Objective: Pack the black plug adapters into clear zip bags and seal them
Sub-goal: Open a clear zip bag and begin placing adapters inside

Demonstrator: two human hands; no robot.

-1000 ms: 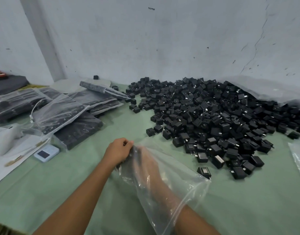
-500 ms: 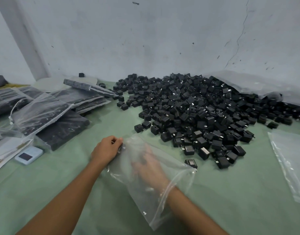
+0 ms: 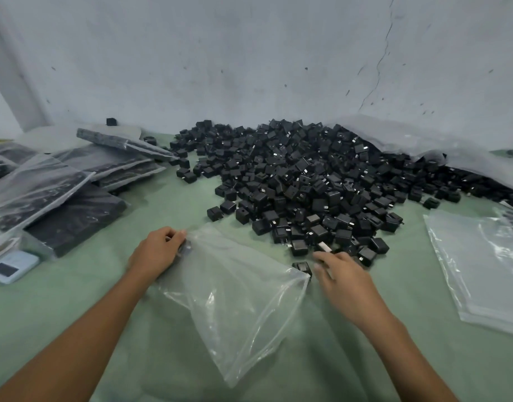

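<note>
Your left hand [image 3: 156, 253] pinches the clear plastic zip bag [image 3: 235, 294] by its mouth. With your right hand [image 3: 345, 281] fingers released, scoop boxy black plug adapters [image 3: 300, 184] in.

Both bare arms reach forward from bottom corners. Left hand [image 3: 158, 252] curled, knuckles up, thumb and fingers pinching top corner of clear bag [image 3: 235, 300]. Right hand [image 3: 345, 278] palm down, fingers stretched forward and bit spread, holding nothing, bit blurry. Hands well apart.
</note>
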